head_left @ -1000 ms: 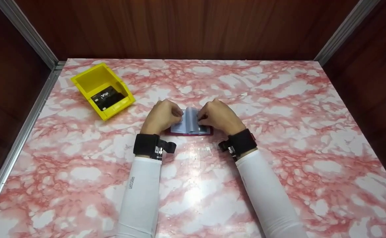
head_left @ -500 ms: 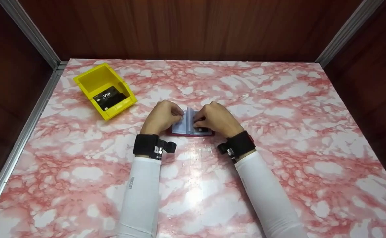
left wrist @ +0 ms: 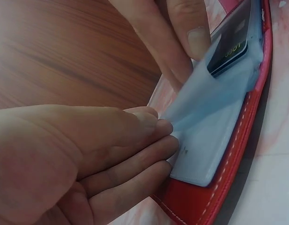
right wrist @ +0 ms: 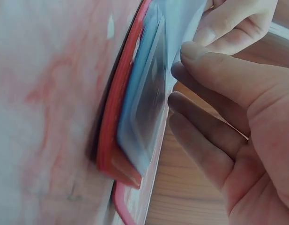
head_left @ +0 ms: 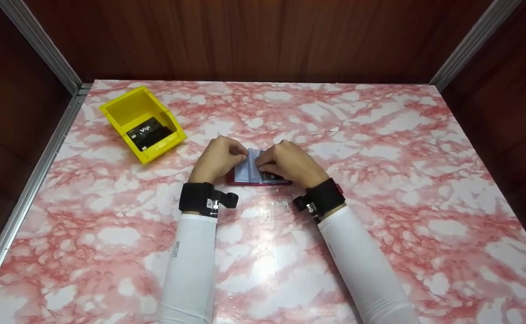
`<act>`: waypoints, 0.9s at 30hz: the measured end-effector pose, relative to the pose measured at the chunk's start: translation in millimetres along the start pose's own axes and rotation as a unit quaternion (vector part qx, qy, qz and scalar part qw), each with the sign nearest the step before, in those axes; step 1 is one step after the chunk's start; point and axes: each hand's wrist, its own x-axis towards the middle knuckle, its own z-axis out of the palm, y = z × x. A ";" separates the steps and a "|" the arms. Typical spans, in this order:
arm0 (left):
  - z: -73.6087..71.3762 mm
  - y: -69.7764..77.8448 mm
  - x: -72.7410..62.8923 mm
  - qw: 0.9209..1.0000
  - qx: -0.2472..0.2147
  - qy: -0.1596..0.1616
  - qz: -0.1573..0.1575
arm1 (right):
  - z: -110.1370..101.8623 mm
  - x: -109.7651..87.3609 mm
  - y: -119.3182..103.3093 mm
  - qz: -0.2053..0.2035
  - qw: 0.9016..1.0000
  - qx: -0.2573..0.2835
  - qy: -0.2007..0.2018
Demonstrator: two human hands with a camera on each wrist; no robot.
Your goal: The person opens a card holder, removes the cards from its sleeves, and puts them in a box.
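A red card holder (head_left: 239, 183) lies spread open on the table, with clear plastic sleeves (left wrist: 207, 150) inside. My left hand (head_left: 215, 157) pinches the outer edge of a sleeve on the left side between thumb and fingertips. Over the right side is my right hand (head_left: 289, 162), its thumb and forefinger slightly apart and close against the sleeves near the fold. A dark card (left wrist: 231, 44) with "LOGO" lettering shows inside a sleeve in the left wrist view. Part of a black card (head_left: 271, 176) appears below the right fingers in the head view.
A yellow bin (head_left: 137, 108) stands at the back left, holding black cards (head_left: 148, 132), one marked "Vip". The pink-and-white marbled table (head_left: 379, 216) is bordered by dark wood-grain panels (head_left: 263, 40) at the back and sides.
The sleeve that stood up near the middle has tipped to the left. My right hand has moved left toward the fold; my left hand has shifted slightly left.
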 end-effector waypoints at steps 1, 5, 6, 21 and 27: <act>0.1 -0.7 0.1 1.000 -0.003 0.001 0.002 | 0.1 0.3 -0.7 -0.004 1.000 0.003 -0.001; 0.7 -2.4 0.7 1.000 -0.007 0.003 0.002 | 0.8 1.4 -2.6 -0.007 1.000 0.010 -0.002; 0.8 -2.4 0.7 1.000 -0.008 0.003 0.001 | 1.1 1.6 -3.0 -0.008 1.000 0.009 -0.002; -5.9 -6.2 -0.6 0.999 -0.030 0.029 0.016 | 4.0 7.0 -13.6 -0.023 0.999 0.037 0.000; -21.3 -5.7 -5.7 0.996 -0.039 0.084 0.010 | 6.7 9.4 -18.7 -0.041 0.999 0.021 0.025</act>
